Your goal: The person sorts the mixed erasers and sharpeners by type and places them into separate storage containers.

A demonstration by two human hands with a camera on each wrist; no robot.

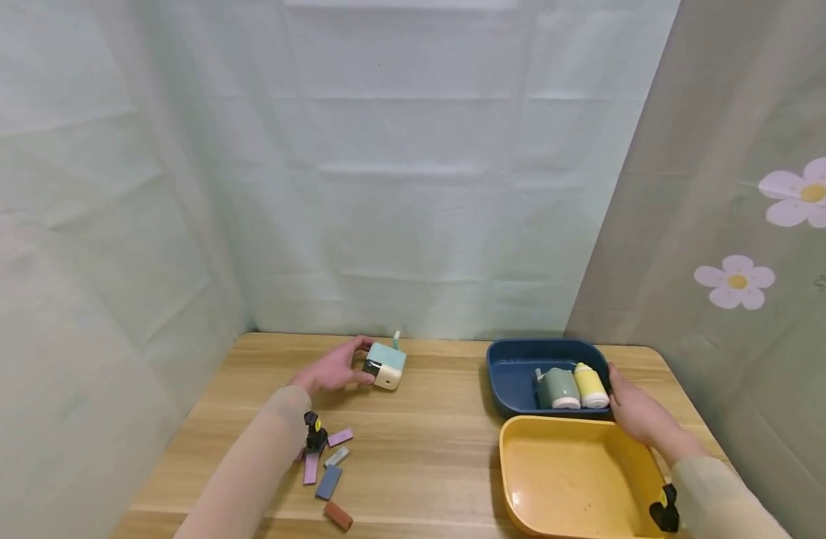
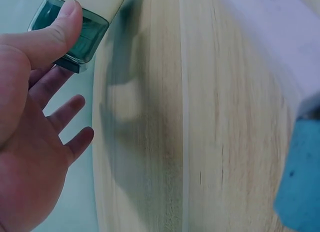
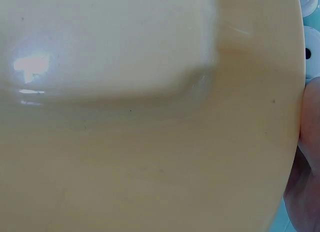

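Observation:
My left hand [image 1: 335,367] pinches a light-blue and cream hand-crank pencil sharpener [image 1: 387,367] near the back of the table. In the left wrist view the thumb lies across the sharpener's dark clear drawer [image 2: 89,36], the other fingers behind or below it. My right hand [image 1: 638,412] grips the right wall of a navy blue tray [image 1: 514,382]; some of its fingers are hidden. Inside that tray, a grey-green crank sharpener [image 1: 559,387] lies beside a yellow and white one [image 1: 591,385]. In the right wrist view, only part of the right hand [image 3: 307,157] shows.
A yellow tray [image 1: 577,479] stands directly in front of the navy one. Several small rectangular blocks, including a blue one [image 1: 328,483] and a reddish-brown one [image 1: 338,516], lie by the left forearm. Pale curtains [image 1: 413,187] hang behind the wooden table [image 1: 426,464].

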